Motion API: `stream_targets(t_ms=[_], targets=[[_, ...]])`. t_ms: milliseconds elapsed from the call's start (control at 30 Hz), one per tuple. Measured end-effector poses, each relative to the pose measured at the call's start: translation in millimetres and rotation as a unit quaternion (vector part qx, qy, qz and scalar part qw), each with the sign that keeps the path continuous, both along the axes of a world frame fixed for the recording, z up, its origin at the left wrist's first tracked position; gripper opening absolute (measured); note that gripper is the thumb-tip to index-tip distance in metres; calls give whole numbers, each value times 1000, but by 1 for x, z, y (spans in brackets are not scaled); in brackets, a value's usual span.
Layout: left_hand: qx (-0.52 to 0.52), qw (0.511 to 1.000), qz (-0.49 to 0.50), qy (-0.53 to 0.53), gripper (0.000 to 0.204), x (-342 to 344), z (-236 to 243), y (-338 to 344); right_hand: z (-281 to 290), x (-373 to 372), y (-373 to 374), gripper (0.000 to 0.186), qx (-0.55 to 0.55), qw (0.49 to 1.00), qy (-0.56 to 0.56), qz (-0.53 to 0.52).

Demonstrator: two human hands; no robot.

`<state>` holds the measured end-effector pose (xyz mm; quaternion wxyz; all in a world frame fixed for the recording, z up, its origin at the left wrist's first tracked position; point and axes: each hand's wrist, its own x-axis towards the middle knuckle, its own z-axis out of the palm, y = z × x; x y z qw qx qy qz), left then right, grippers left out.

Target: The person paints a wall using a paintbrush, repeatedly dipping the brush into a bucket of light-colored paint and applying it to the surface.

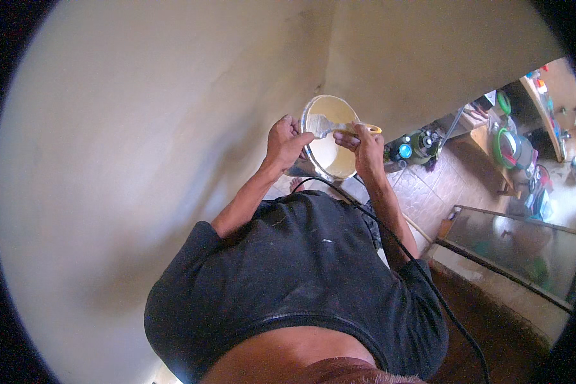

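Observation:
In front of my chest a cream-coloured paint bucket [336,161] is tilted so that its open mouth faces me. My left hand [285,147] is closed on its left rim, with the thumb reaching over the edge toward the bristles. A paintbrush [322,125] with pale, paint-coated bristles and a yellow handle lies across the mouth. My right hand [366,151] grips that brush near the handle, at the bucket's right rim. How much paint is inside cannot be made out.
Plain walls [128,128] meet in a corner just ahead. To the right, bottles and jars [421,146] stand on the tiled floor [422,189] by a wooden table [486,150]. A glass-topped piece [512,246] sits nearer. A black cable [422,269] runs over my shirt.

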<state>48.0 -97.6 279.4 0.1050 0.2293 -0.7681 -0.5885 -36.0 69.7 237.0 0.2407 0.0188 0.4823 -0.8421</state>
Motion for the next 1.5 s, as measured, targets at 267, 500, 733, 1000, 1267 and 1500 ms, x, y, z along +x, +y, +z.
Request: stream_targets(t_ms=[267,500,733,1000,1267,1500], targets=[[8,1000,8,-15,21,2,-8,-6,-8,-19,19,28,188,964,186,24],[11,1000,3,-22,17,4,-20,-12,-4,-32,52,14,372,832,408,55],[18,999,1,-39,17,6,-13,-11,4,-22,42,23,452,754,474,39],[48,999,16,-18,16,7,-12,-9,34,-10,30,20,502,719,476,-68],[6,1000,-1,-22,18,1,3,-1,22,-13,-11,31,215,960,176,-12],[6,1000,23,-7,20,1,-20,-12,28,-23,13,27,98,984,144,48]])
